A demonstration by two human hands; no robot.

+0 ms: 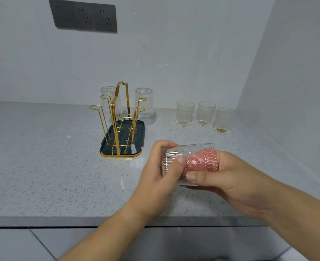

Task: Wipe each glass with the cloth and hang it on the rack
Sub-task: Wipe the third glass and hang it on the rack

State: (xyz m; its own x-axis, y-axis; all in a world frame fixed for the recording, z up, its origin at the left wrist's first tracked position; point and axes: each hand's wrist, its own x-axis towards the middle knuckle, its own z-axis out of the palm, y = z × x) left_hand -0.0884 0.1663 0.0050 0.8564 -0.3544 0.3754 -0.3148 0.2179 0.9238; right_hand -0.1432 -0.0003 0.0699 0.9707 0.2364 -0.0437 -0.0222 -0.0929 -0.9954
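Evidently mid-wipe, the ribbed glass [174,157] lay sideways above the near counter [61,166], its base end gripped by the left hand [155,178]. The right hand [236,181] pushed a pink cloth [202,161] inside, thumb pinching the wall (its fingers hidden within). On the gold wire rack [117,117], far left, two glasses [143,102] already hung; three upright glasses [205,113] waited far right. Next, probably: withdraw the cloth, invert the glass, find a free peg.

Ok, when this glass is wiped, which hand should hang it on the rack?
Left, probably. The left hand grips the glass by its base from outside, and the rack stands on that side. The right hand has its fingers inside the glass with the cloth, so it must pull out first.
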